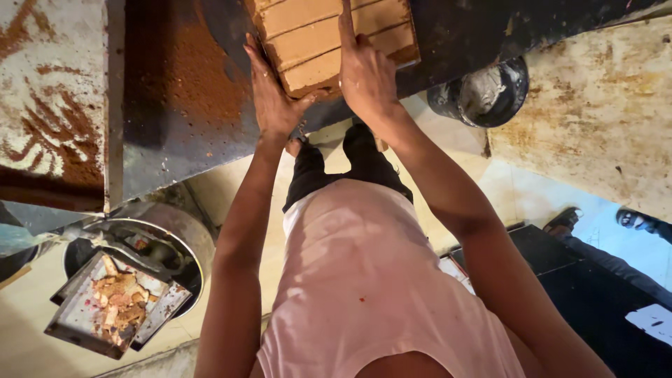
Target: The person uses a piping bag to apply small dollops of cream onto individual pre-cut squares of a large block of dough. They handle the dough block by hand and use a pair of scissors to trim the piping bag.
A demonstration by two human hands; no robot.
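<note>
A tan slab (318, 35), scored into long bars, lies on a dark, stained worktop (182, 105) at the top of the head view. My left hand (271, 94) cups the slab's left side and near corner, with its thumb along the near edge. My right hand (365, 73) rests on top of the slab, its index finger stretched along the surface and its thumb hooked at the near edge. Both arms reach out over my pale shirt and dark trousers.
Brown powder dusts the worktop at left. A black bucket (486, 91) with grey paste stands on the floor to the right. A round drum (185, 234) with a metal tray (77, 322) of brown crumbs sits lower left. Another person's sandalled feet (563, 220) are at right.
</note>
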